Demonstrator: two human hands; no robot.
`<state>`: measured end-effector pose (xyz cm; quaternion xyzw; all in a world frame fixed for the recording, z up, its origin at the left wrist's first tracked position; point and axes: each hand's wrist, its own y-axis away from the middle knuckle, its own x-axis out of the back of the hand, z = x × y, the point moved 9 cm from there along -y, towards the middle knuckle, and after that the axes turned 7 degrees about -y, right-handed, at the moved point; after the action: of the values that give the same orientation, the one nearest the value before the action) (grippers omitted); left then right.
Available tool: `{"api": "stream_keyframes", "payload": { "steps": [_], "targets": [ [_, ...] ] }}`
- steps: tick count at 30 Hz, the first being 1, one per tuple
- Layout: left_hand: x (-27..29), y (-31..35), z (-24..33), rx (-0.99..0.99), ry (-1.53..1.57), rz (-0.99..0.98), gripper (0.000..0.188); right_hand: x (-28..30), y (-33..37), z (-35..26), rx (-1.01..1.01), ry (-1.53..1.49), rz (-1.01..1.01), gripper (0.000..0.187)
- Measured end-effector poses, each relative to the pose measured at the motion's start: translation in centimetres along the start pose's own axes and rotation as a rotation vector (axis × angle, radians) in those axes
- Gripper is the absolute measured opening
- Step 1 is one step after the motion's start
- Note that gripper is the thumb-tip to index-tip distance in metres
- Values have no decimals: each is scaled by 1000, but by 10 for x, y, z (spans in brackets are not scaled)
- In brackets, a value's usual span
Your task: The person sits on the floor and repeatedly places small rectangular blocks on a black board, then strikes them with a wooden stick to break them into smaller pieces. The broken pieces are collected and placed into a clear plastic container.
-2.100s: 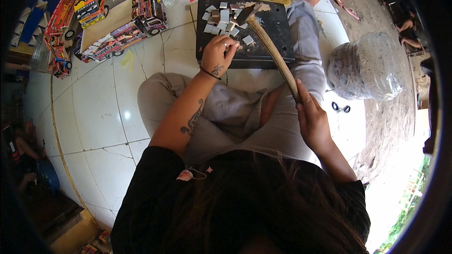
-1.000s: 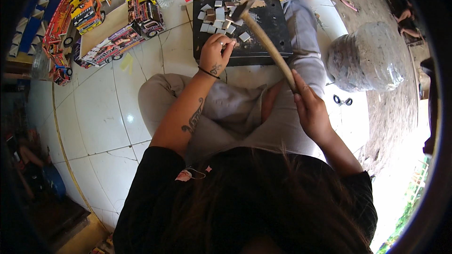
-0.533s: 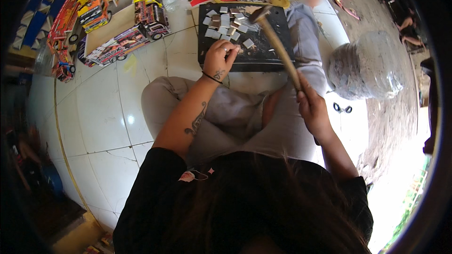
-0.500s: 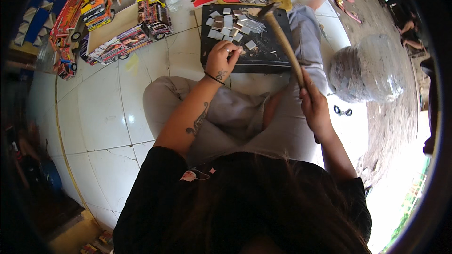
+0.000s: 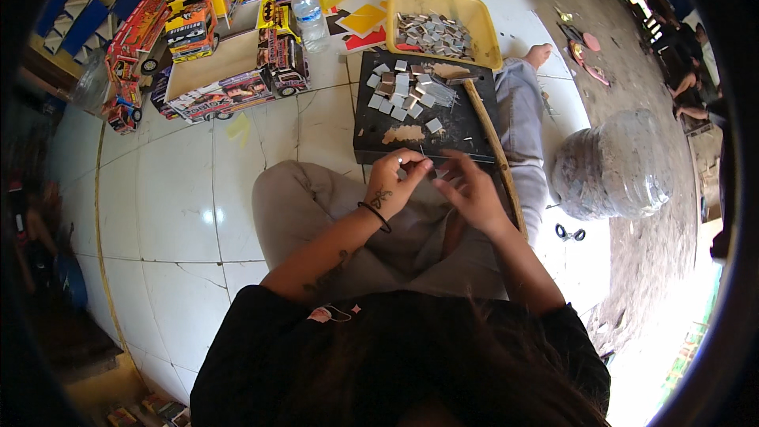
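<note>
My left hand [image 5: 398, 178] is above my lap at the near edge of a black board [image 5: 375, 138], pinching a small dark piece [image 5: 432, 175] with a thin sliver sticking up. Beside it is my right hand [image 5: 474, 194], thumb and fingers apart and slightly blurred, holding nothing that I can see. A hammer [image 5: 492, 134] lies along the board's right side, its wooden handle reaching over my right leg. Small silvery square pieces [image 5: 403, 88] with brown edges are heaped on the board, near a bunch of thin nails [image 5: 444, 96] and a torn brown patch [image 5: 403, 134].
Behind the board, a yellow tray [image 5: 484, 28] holds more square pieces. A water bottle [image 5: 308, 17] and colourful toy trucks [image 5: 221, 95] stand at the far left. On the right are a plastic-wrapped bundle [image 5: 613, 164] and small black-handled scissors [image 5: 570, 233].
My right hand has let go of the hammer, now lying on the board, and moved beside my left hand. My left hand has drawn back from the board toward my lap. The view has shifted.
</note>
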<state>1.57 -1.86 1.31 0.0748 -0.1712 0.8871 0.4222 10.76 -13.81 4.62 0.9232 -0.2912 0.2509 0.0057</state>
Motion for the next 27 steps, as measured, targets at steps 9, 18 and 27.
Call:
{"api": "stream_keyframes", "payload": {
  "steps": [9, 18, 27],
  "targets": [
    [33, -14, -12, -55, -177, 85, 24, 55, -151, 22, -200, -283, 159, 32],
    [-25, -61, 23, -360, -750, 70, 26, -7, -168, 48, -72, 929, -69, 22],
    [-26, -57, -16, -151, -512, 20, 20, -5, -181, 54, 2, 867, -91, 16]
  ]
}}
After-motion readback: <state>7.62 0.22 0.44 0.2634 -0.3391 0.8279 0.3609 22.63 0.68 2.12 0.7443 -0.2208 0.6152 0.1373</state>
